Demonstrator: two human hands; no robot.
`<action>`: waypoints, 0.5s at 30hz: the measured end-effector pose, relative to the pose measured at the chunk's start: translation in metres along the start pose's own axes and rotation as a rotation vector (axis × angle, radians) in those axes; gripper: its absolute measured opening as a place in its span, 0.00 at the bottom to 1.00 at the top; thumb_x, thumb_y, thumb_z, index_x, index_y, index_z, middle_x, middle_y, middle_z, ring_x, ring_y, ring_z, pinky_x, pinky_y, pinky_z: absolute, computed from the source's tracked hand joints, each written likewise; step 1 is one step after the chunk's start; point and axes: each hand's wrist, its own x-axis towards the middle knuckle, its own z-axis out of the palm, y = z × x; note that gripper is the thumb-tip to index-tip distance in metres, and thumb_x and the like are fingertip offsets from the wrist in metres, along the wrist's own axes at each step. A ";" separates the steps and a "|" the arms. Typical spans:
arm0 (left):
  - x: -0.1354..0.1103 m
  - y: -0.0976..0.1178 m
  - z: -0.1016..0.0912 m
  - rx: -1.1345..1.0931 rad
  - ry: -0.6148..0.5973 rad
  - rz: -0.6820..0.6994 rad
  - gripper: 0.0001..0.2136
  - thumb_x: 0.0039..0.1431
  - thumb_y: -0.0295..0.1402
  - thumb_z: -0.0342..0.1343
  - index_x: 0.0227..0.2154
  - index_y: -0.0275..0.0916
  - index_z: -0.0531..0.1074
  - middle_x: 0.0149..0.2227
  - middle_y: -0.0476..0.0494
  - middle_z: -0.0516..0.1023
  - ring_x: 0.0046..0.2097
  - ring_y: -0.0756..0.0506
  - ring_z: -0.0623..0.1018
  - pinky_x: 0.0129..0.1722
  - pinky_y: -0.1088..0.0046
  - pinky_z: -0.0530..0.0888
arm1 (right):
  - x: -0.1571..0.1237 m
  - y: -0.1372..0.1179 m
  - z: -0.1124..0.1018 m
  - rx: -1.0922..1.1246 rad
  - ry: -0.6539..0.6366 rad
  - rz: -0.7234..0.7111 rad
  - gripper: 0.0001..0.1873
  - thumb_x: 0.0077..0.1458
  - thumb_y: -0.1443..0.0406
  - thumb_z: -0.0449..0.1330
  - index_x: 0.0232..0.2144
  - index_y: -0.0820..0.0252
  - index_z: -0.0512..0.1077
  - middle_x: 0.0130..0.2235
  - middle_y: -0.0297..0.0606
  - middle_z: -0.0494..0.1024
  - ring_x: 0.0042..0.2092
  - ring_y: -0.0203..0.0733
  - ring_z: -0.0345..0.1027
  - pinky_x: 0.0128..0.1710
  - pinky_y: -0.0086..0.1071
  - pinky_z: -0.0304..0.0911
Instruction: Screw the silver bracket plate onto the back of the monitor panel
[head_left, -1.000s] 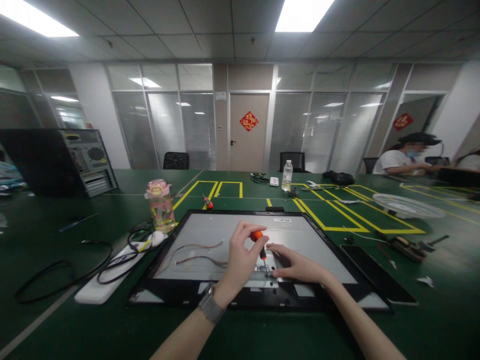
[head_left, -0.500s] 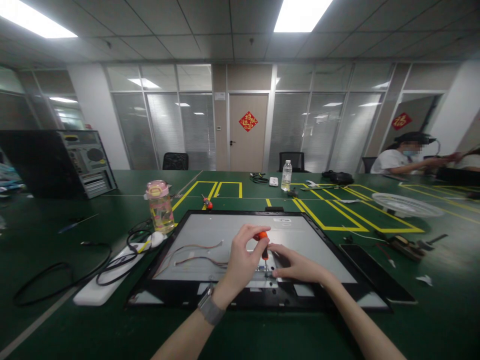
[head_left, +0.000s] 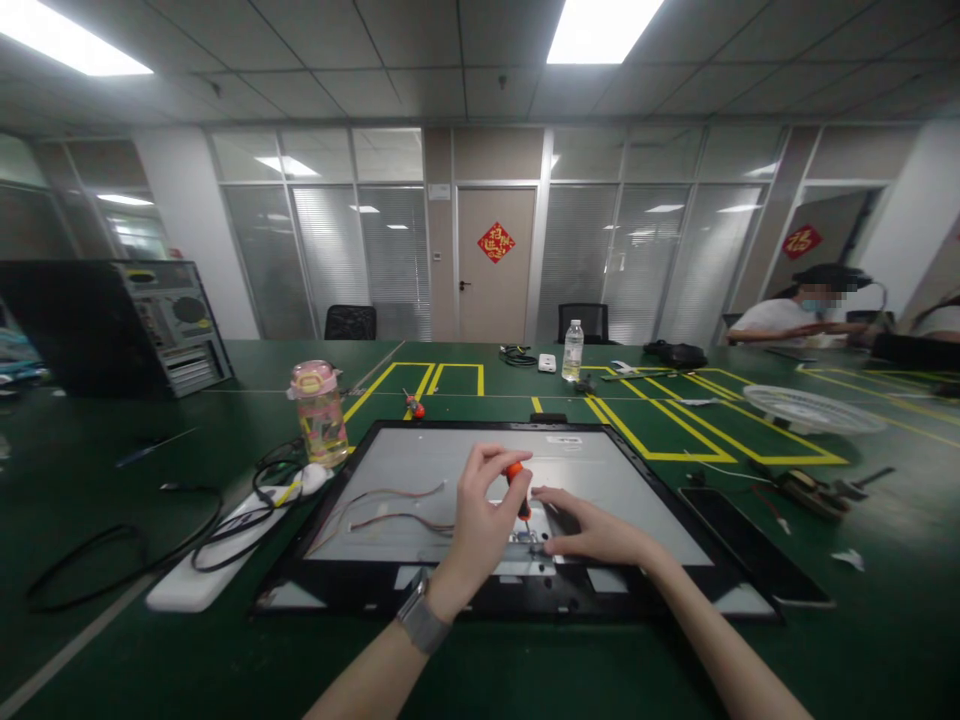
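Note:
A display panel (head_left: 442, 455) with a grey back and black frame lies flat before me. My left hand (head_left: 480, 520), a watch on its wrist, is closed round an orange and black screwdriver (head_left: 523, 507). The screwdriver leans a little, its tip pointing down at a small board (head_left: 525, 537) near the panel's lower edge. Fingers apart, my right hand (head_left: 592, 530) rests on the panel just right of that board, thumb close to the tip. Whether the tip sits in a screw is too small to tell. Thin wires (head_left: 397, 517) run across the panel left of my hands.
Left stand a power strip (head_left: 202, 570) with black cables, a pink-lidged bottle (head_left: 321, 410) and a computer case (head_left: 97, 325). A red screwdriver (head_left: 415, 405) lies behind the panel. Right are a black phone-like slab (head_left: 750, 545), tools (head_left: 817, 495) and a white disc (head_left: 814, 410). A person (head_left: 795, 320) sits far right.
The screwdriver in my left hand now tilts more, its top shifted slightly left and its handle slightly lower. My right hand keeps its place. The person at far right has lowered an arm.

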 end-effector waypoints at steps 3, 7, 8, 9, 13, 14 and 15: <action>0.001 0.001 -0.001 -0.036 -0.084 0.012 0.12 0.64 0.30 0.48 0.46 0.41 0.74 0.44 0.42 0.73 0.47 0.45 0.73 0.47 0.68 0.69 | 0.000 0.003 0.000 -0.008 0.002 0.005 0.42 0.47 0.50 0.65 0.60 0.59 0.60 0.64 0.46 0.59 0.65 0.54 0.51 0.65 0.46 0.46; 0.001 0.000 -0.001 0.032 -0.066 0.014 0.09 0.60 0.30 0.54 0.42 0.42 0.76 0.36 0.46 0.72 0.39 0.47 0.74 0.42 0.69 0.70 | 0.001 0.005 0.000 0.003 -0.002 -0.022 0.41 0.47 0.50 0.65 0.60 0.58 0.59 0.64 0.46 0.59 0.64 0.52 0.51 0.65 0.45 0.46; 0.000 -0.001 -0.001 0.052 -0.046 0.014 0.08 0.58 0.30 0.56 0.40 0.42 0.76 0.34 0.47 0.70 0.37 0.47 0.73 0.41 0.69 0.70 | 0.001 0.005 0.000 0.005 -0.001 -0.027 0.41 0.48 0.50 0.65 0.60 0.58 0.59 0.64 0.45 0.60 0.64 0.52 0.52 0.65 0.45 0.46; 0.000 -0.001 -0.001 0.064 -0.036 0.015 0.07 0.57 0.31 0.57 0.39 0.42 0.77 0.34 0.48 0.69 0.36 0.48 0.73 0.41 0.70 0.70 | 0.000 0.004 0.000 0.004 -0.001 -0.026 0.41 0.48 0.51 0.65 0.60 0.58 0.59 0.64 0.45 0.60 0.64 0.52 0.52 0.65 0.45 0.47; 0.000 -0.002 -0.002 0.029 -0.109 0.016 0.15 0.64 0.31 0.47 0.52 0.43 0.70 0.44 0.43 0.70 0.45 0.46 0.73 0.46 0.67 0.70 | 0.000 0.001 -0.001 -0.015 -0.003 0.012 0.42 0.47 0.51 0.65 0.60 0.59 0.59 0.65 0.46 0.58 0.65 0.53 0.50 0.65 0.45 0.46; 0.000 -0.002 -0.003 0.012 -0.128 0.016 0.17 0.66 0.30 0.44 0.54 0.43 0.67 0.46 0.42 0.70 0.47 0.45 0.72 0.48 0.66 0.69 | 0.000 0.001 -0.001 -0.018 -0.004 0.017 0.42 0.47 0.51 0.65 0.60 0.59 0.59 0.65 0.47 0.58 0.65 0.53 0.50 0.65 0.45 0.45; 0.000 -0.002 -0.003 0.003 -0.137 0.018 0.17 0.66 0.30 0.43 0.55 0.43 0.66 0.46 0.41 0.71 0.47 0.45 0.72 0.48 0.65 0.68 | 0.000 0.001 0.000 -0.019 -0.004 0.019 0.42 0.47 0.51 0.65 0.60 0.59 0.59 0.65 0.47 0.58 0.65 0.54 0.50 0.65 0.45 0.45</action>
